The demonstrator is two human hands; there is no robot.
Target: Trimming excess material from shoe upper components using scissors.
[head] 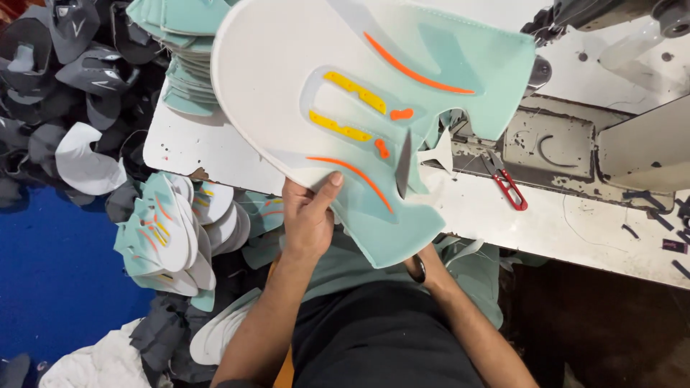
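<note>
A flat white and mint-green shoe upper panel with orange and yellow strips (374, 93) is held above the white sewing table (503, 215), pinched at its lower edge by the left hand (309, 215). The right hand (420, 264) is hidden beneath the panel, so its grip cannot be told. Red-handled snips (507, 183) lie on the table nearby.

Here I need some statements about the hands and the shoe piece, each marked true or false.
1. The left hand grips the white and mint shoe upper at its lower edge. True.
2. The right hand is in full view. False: the upper hides it; only the wrist with a dark band shows.
3. The red-handled snips lie on the table. True.
4. The upper has blue stripes. False: they are orange and yellow.
</note>
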